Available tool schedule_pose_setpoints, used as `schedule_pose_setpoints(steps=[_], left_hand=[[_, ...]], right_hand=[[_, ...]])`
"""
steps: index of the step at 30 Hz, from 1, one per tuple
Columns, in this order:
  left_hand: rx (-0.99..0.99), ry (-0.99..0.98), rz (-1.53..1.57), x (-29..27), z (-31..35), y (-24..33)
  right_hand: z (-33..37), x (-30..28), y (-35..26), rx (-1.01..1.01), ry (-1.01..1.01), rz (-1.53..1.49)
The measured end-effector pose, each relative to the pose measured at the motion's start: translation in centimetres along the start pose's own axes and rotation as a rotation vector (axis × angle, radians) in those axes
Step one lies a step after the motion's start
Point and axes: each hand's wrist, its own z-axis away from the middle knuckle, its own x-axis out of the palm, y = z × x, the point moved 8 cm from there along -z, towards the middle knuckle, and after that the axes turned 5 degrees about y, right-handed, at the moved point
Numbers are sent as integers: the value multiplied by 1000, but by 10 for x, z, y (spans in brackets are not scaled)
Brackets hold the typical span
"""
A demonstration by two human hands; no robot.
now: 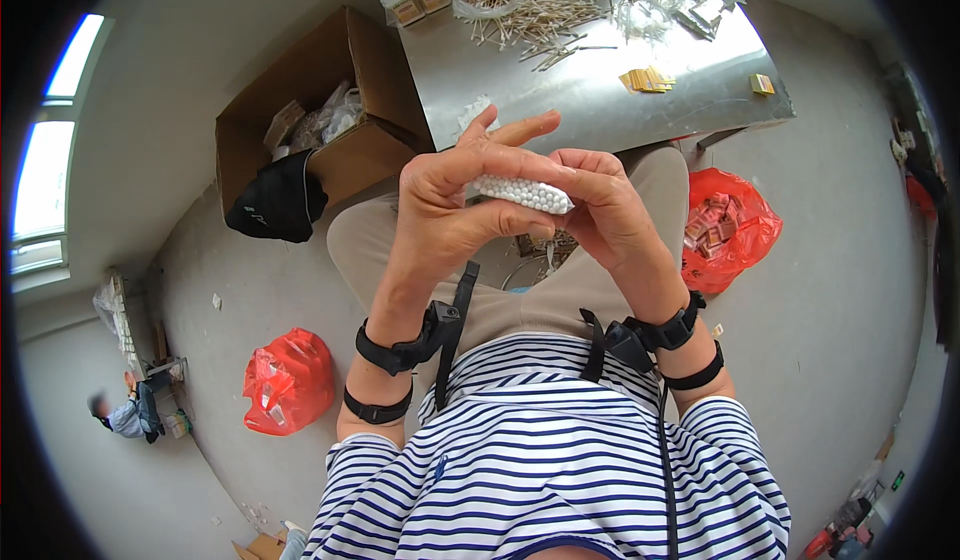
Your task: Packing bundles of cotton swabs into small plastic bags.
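Observation:
Above my lap, a packed bundle of cotton swabs (525, 195) lies level, its round white tips facing up. Clear film seems to wrap it at the right end. My left hand (440, 190) grips the bundle between thumb and index finger, with other fingers stretched out beyond it. The fingers of my right hand (612, 205) are pressed together at the bundle's right end, pinching the film there. Both hands are just short of the metal table (460, 85). Most of the swab sticks are hidden below the tips.
Loose cotton swabs (550, 10) are heaped at the table's far side beside clear plastic bags (665, 5). Yellow cards (648, 81) and a small box (762, 85) lie nearer. A cardboard box (385, 80) stands left; red bags (290, 380) flank me. Another person sits far left.

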Motion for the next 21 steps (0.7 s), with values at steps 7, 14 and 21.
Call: schedule_pose_setpoints(steps=[7,14,21], left_hand=[[-19,-30,51,9,3,1],[25,-51,-19,13,6,2],[37,-43,-22,15,6,2]], right_hand=[[1,-1,-3,-12,-26,4],[2,-4,-1,-25,-40,20],[4,2,-5,-39,-52,7]])
